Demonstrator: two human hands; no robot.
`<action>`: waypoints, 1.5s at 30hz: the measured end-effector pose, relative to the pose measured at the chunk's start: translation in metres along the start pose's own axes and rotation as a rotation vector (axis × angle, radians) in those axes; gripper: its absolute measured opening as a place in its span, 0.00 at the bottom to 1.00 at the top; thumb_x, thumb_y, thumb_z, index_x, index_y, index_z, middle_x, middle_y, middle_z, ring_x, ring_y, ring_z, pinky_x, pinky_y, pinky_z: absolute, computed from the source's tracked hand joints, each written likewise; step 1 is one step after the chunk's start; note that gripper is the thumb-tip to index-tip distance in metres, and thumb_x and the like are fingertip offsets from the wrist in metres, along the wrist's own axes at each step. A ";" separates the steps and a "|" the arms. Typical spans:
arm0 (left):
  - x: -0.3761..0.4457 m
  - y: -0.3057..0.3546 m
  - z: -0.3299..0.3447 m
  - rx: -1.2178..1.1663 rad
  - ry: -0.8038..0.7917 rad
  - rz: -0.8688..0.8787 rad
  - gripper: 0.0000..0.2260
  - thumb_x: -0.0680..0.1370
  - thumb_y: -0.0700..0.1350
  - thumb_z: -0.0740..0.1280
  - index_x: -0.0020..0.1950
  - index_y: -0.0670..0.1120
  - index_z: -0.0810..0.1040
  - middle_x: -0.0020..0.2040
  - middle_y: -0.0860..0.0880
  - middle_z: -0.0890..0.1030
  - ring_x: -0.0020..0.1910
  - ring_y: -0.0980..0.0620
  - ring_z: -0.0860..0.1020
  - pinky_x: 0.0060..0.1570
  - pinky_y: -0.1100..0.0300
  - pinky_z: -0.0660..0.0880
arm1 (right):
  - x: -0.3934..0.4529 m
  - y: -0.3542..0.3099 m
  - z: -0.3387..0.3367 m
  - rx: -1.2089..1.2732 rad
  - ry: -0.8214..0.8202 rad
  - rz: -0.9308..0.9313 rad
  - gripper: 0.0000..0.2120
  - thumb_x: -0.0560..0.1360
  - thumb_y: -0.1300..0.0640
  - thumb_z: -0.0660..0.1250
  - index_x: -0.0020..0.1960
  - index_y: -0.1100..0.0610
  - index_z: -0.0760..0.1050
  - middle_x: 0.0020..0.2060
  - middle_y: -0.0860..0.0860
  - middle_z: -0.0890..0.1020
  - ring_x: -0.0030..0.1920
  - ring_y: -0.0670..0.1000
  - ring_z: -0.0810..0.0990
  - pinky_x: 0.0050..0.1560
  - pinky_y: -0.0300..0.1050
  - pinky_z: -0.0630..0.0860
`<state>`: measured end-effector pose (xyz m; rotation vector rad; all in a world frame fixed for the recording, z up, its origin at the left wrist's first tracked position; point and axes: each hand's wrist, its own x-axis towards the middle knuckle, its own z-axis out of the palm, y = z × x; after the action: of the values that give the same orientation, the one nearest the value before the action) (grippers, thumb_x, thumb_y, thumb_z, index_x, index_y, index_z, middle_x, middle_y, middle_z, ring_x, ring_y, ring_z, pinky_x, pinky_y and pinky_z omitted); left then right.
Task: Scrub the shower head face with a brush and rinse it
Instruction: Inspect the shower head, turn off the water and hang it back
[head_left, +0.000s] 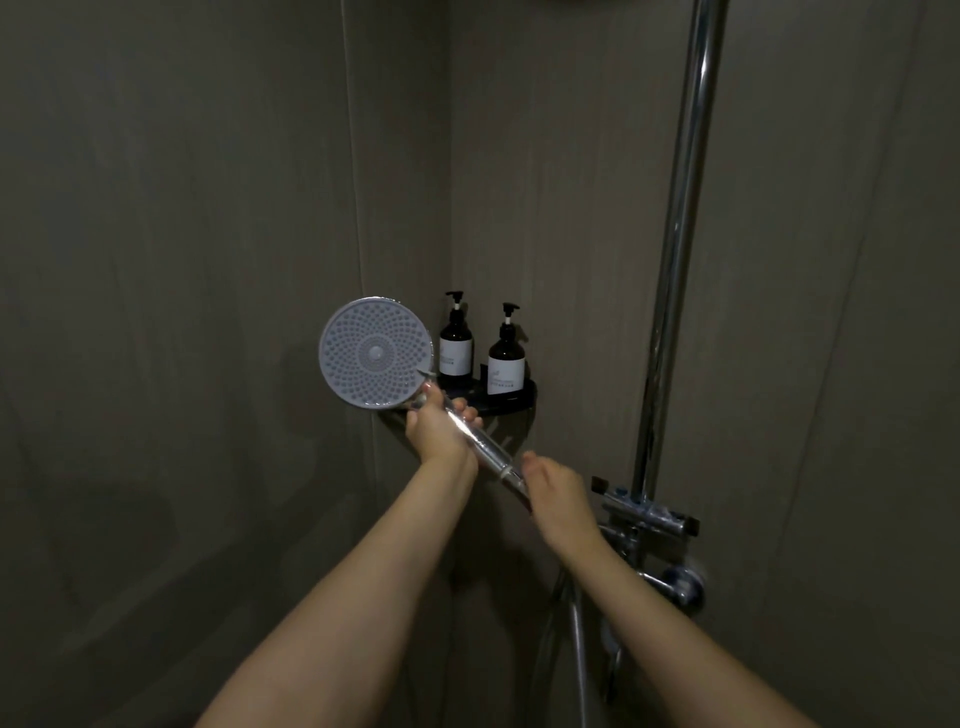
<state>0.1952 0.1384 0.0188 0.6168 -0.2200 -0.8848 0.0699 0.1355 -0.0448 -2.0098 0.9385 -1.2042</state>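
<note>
A round shower head (375, 354) with a pale grey nozzle face is held up in front of the corner, its face turned toward me. My left hand (439, 428) grips its clear chrome handle (480, 441) just below the head. At the lower end of the handle, my right hand (556, 491) holds it where the hose joins, with the fingers curled round it. No brush is in view.
Two dark pump bottles (456, 340) (505, 356) stand on a black corner shelf (511, 402) right behind the head. A chrome riser pipe (680, 249) runs up at right, with the mixer valve (649, 517) and hose (576, 639) below. Grey walls surround.
</note>
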 end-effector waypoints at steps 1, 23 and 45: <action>0.000 0.001 0.001 0.000 -0.004 0.008 0.08 0.78 0.47 0.61 0.53 0.45 0.70 0.29 0.50 0.70 0.25 0.54 0.69 0.27 0.61 0.67 | 0.000 -0.001 0.000 0.003 -0.028 -0.006 0.09 0.77 0.52 0.61 0.39 0.46 0.69 0.33 0.45 0.75 0.35 0.46 0.75 0.32 0.36 0.68; 0.001 0.001 0.000 0.040 -0.027 0.014 0.09 0.78 0.48 0.61 0.54 0.45 0.71 0.31 0.51 0.71 0.27 0.54 0.70 0.30 0.61 0.68 | -0.002 -0.006 0.000 -0.009 -0.125 0.049 0.08 0.76 0.49 0.62 0.40 0.49 0.70 0.31 0.45 0.74 0.27 0.41 0.71 0.27 0.33 0.68; -0.013 -0.024 -0.006 0.143 -0.116 -0.021 0.06 0.78 0.48 0.61 0.45 0.47 0.69 0.25 0.51 0.71 0.21 0.56 0.68 0.23 0.66 0.67 | -0.002 -0.004 -0.014 0.363 -0.677 0.710 0.14 0.75 0.53 0.65 0.31 0.51 0.68 0.19 0.45 0.69 0.18 0.43 0.65 0.18 0.34 0.61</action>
<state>0.1737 0.1394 0.0004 0.7020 -0.3843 -0.9320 0.0573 0.1376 -0.0371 -1.4265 0.8746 -0.2415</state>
